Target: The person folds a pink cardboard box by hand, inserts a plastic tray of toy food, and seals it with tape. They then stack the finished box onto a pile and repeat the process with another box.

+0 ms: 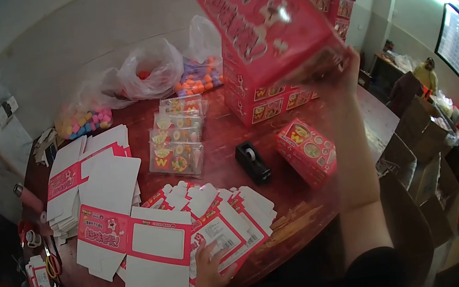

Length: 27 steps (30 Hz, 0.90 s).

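Note:
My right hand [342, 72] is raised at the upper right, its fingers closed on the lower corner of a red printed carton box [264, 16]. That box is tilted and partly covers the stack of similar red boxes [239, 91] behind it. Low in the middle, my left hand [208, 270] rests with its fingers apart on flat, unfolded red-and-white cartons [227, 224]. One unfolded carton [162, 269] with a window cutout lies just left of that hand. A smaller red box [309, 152] sits on the table below my right forearm.
A black tape dispenser [253, 163] stands mid-table, beside clear packs [177, 158]. More flat cartons [67, 212] are piled left, near scissors [53, 265]. Bags of colorful pieces [196, 80] line the wall. Open cardboard boxes [424, 174] stand right; a person [426, 75] is beyond.

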Available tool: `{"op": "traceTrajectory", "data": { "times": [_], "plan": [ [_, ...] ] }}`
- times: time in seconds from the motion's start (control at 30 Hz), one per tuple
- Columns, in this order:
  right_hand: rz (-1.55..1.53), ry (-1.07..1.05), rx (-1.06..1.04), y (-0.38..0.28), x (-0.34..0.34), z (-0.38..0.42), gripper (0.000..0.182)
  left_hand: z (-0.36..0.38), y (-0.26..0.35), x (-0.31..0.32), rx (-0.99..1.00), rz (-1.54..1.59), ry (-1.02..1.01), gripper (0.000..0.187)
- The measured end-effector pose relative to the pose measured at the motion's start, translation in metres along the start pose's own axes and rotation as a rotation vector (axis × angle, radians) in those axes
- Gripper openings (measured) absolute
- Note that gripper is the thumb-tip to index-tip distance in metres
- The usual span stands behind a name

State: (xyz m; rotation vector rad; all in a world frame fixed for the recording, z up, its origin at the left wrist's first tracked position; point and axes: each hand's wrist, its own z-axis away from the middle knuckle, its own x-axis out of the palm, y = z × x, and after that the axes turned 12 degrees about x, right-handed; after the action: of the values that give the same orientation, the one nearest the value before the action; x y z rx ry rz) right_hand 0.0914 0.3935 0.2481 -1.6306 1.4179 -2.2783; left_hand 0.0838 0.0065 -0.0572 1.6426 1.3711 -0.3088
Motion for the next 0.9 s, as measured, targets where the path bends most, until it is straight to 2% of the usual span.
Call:
{"op": "traceTrajectory", "data": {
  "times": [0.07,0.13,0.23,0.3,0.37,0.43,0.5,0.57,0.63,0.7,0.9],
  "plan": [
    [0.008,-0.047,-0.105,-0.038,0.040,-0.038,0.063,0.021,-0.002,0.013,-0.057,0.030,-0.027,0.047],
    [0.197,-0.093,-0.267,-0.062,0.074,-0.069,0.070,0.035,-0.009,0.026,-0.028,-0.030,-0.050,0.049],
    [0.314,0.015,-0.246,-0.084,0.112,-0.111,0.073,0.039,-0.011,0.029,-0.041,-0.102,-0.128,0.051],
    [0.317,0.077,-0.308,-0.087,0.120,-0.147,0.064,0.044,-0.013,0.033,-0.051,-0.148,-0.179,0.052],
    [0.415,0.217,-0.267,-0.099,0.109,-0.197,0.067,0.057,-0.024,0.051,-0.028,-0.238,-0.177,0.050],
    [0.801,0.736,-0.564,-0.128,0.065,-0.300,0.074,0.055,-0.027,0.051,-0.009,-0.272,-0.166,0.050],
    [1.077,1.013,-0.787,-0.098,0.079,-0.270,0.085,0.050,-0.027,0.048,-0.002,-0.301,-0.159,0.050],
    [1.199,0.706,-1.333,-0.077,0.081,-0.265,0.088,0.046,-0.029,0.048,0.002,-0.319,-0.159,0.050],
    [1.423,0.551,-1.562,-0.030,0.096,-0.259,0.091,0.043,-0.030,0.048,0.010,-0.341,-0.158,0.050],
    [1.689,0.547,-1.444,0.011,0.112,-0.245,0.097,0.037,-0.032,0.047,0.022,-0.352,-0.159,0.050],
    [1.666,0.441,-1.514,0.009,0.107,-0.286,0.099,0.036,-0.030,0.049,0.044,-0.382,-0.172,0.050]
  ]
}}
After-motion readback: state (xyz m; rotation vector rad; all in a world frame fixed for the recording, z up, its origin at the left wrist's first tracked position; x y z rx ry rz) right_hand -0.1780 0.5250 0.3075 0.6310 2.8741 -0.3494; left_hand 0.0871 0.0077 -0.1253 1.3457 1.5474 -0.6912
